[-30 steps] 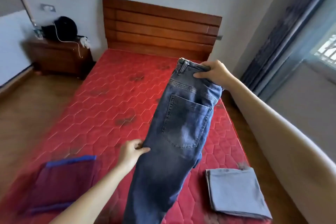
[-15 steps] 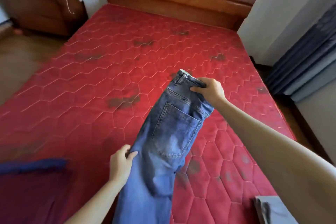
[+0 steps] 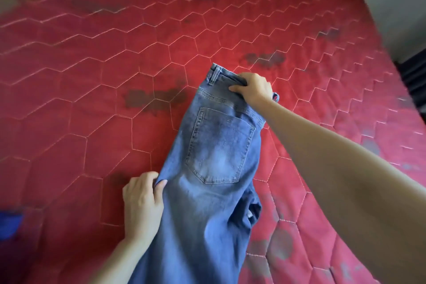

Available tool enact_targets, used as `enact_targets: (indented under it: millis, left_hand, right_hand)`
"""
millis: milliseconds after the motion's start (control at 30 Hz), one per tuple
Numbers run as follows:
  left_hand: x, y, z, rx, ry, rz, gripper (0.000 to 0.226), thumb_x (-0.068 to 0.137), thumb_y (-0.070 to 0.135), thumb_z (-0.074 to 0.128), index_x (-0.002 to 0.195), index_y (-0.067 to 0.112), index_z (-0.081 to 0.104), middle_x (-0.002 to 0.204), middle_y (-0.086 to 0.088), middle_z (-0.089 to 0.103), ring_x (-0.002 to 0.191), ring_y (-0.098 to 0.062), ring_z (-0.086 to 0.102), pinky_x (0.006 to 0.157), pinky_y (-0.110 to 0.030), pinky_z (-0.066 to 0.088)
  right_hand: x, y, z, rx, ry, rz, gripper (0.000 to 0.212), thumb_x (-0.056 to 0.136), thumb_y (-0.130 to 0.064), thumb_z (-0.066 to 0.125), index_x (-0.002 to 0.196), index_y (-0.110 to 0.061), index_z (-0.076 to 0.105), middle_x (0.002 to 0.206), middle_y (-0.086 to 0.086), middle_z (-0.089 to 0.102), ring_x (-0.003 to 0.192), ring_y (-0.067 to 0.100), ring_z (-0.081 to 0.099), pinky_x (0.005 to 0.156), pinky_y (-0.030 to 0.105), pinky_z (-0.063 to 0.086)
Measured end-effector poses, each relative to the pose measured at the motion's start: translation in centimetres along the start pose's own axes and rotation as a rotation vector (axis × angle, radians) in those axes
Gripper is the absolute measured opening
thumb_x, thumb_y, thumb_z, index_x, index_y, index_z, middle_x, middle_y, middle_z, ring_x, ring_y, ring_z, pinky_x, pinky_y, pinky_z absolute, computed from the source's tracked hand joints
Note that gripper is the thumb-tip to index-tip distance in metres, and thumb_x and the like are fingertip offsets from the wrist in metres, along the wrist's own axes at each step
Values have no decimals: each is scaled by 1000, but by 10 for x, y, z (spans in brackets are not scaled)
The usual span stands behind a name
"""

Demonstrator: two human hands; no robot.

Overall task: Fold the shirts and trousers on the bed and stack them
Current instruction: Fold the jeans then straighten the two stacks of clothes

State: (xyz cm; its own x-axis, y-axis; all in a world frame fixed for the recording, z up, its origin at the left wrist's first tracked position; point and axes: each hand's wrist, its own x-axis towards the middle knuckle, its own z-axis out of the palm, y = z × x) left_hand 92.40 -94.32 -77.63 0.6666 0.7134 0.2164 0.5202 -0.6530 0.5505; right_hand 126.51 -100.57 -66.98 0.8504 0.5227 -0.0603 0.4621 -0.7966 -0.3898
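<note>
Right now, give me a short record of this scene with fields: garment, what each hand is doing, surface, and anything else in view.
garment: blue jeans, back pocket facing up, legs running off the bottom edge
right hand: grips the waistband
left hand: pinches the left side edge near the seat
surface: red quilted mattress with dark stains
other: a blue cloth at the left edge, blurred
fold state: jeans halved lengthwise, not yet folded across
</note>
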Motion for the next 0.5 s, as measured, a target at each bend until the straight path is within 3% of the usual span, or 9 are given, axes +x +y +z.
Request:
enact_targets:
  millis: [167,267,367,500]
  left_hand:
    - [70,10,23,-30,-12,11,16,78,0,75,85,2,61,74,-11,61,68,-36,54,69,-45,39]
    - [96,14,38,1,22,53,11,87,8,68,85,3,59,73,-9,58,66,-34,52,67,-45,41]
    - [105,14,46,44,35,66,27,91,26,46,87,3,59,73,-9,58,65,-33,51,66,-44,40]
    - [109,15,48,43,25,45,31,90,28,44,89,1,60,76,-10,60,65,-34,52,70,-38,34]
  right_hand:
    - [60,11,11,-7,77,78,25,86,-43,67,103,-24,67,98,1,70,98,28,59,89,36,37]
    - [98,13,14,-24,45,76,26,84,-45,69,96,-21,66,94,2,68,95,28,59,85,35,34]
    - [128,6,26,-62,-12,55,30,83,-47,69,95,-19,67,91,1,66,96,27,58,85,35,30]
    - [148,6,47,-105,-56,17,29,82,-47,69,88,-19,65,87,0,66,96,27,60,85,35,28]
